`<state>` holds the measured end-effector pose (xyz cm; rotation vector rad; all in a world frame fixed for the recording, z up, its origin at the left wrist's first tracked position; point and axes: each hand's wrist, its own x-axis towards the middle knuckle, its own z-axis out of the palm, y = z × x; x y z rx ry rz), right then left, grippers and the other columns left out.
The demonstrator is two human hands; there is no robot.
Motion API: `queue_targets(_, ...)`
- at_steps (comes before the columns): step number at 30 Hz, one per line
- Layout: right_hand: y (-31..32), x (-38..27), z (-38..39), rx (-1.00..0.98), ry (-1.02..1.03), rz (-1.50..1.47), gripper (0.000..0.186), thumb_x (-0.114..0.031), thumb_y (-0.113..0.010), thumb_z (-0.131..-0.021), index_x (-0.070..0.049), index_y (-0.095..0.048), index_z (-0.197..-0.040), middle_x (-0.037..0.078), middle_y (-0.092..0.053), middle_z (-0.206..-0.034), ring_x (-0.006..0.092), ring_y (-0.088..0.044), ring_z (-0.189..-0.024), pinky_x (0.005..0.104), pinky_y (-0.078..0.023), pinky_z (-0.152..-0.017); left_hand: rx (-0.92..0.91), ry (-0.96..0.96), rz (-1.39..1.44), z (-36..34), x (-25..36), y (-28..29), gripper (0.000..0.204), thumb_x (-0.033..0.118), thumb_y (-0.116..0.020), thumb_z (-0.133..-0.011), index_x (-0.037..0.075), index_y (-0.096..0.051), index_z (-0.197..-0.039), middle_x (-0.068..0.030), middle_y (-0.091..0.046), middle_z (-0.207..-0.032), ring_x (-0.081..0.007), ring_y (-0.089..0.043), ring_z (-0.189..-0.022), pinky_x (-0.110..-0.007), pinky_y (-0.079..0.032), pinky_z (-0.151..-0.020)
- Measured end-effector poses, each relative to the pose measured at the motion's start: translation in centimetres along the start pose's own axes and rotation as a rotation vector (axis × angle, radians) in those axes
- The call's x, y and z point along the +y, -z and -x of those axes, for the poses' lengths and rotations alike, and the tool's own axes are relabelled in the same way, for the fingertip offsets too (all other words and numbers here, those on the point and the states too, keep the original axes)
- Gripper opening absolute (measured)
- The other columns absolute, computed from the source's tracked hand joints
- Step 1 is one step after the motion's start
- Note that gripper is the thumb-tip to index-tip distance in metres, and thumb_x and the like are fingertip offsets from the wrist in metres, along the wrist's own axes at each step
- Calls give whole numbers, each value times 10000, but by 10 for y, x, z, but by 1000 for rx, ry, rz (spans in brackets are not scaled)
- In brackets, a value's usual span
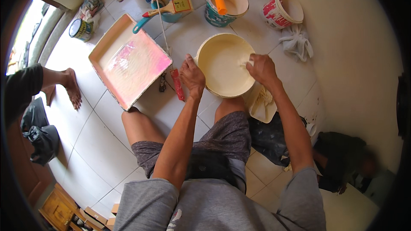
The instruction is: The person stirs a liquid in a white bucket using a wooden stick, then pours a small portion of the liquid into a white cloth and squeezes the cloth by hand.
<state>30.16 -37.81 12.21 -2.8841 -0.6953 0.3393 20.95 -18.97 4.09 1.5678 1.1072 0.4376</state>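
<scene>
Between my knees is a round cream-coloured bucket (pixel 208 45), tipped so that its pale inside faces me. Its left rim is gripped by my left hand (pixel 192 77), fingers closed at the edge. My right hand (pixel 263 70) is closed at the right rim. A small whitish piece (pixel 245 63) sticks out of it against the inner wall; what it is I cannot make out. Beside my left hand a red paint roller (pixel 177 84) lies on the tiles. A large paint tray (pixel 150 45), smeared cream and pink, rests on the left by my knee.
Farther off stand a teal bucket with an orange roller (pixel 219 2), a red-and-white bucket (pixel 274 13) and a paintbrush (pixel 173 7) across a teal container. A cream tub (pixel 262 110) sits by my right knee. Another person's foot (pixel 72 88) is at left; someone crouches (pixel 344 156) at right.
</scene>
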Motion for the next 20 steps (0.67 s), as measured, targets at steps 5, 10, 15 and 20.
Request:
queue_targets(5, -1, -1, 43, -72, 11, -50, 221, -223, -648, -744, -10, -661, -799, 228, -638, -729, 397, -637, -738, 465, -513, -713, 19, -70, -62, -3, 1, 3, 532, 375, -383, -964, -60, -598, -745, -263, -601, -729, -438, -544, -680, -490, -397, -664)
queue_targets(10, 2, 11, 35, 54, -94, -199, 221, -197, -669, -733, -9, -687, -849, 235, -646, -752, 398, -639, -736, 446, -514, -697, -70, -44, -117, 2, 11, 6, 574, 392, -339, -976, -108, -618, -933, -282, -637, -845, -395, -602, -793, -450, -424, -763)
queue_targets(15, -7, -6, -11, 206, -72, -191, 242, -206, -666, -748, 7, -670, -862, 236, -644, -765, 401, -638, -740, 455, -514, -708, -81, 25, -32, 1, 8, 6, 549, 393, -363, -974, -77, -608, -834, -251, -614, -748, -373, -573, -692, -448, -419, -692)
queue_targets(20, -24, -42, -35, 149, 34, -209, 282, -232, -669, -761, -18, -661, -944, 218, -661, -817, 424, -634, -792, 455, -518, -743, -56, 33, 17, -1, -1, 0, 538, 426, -401, -962, -25, -625, -775, -251, -610, -724, -347, -586, -657, -465, -415, -658)
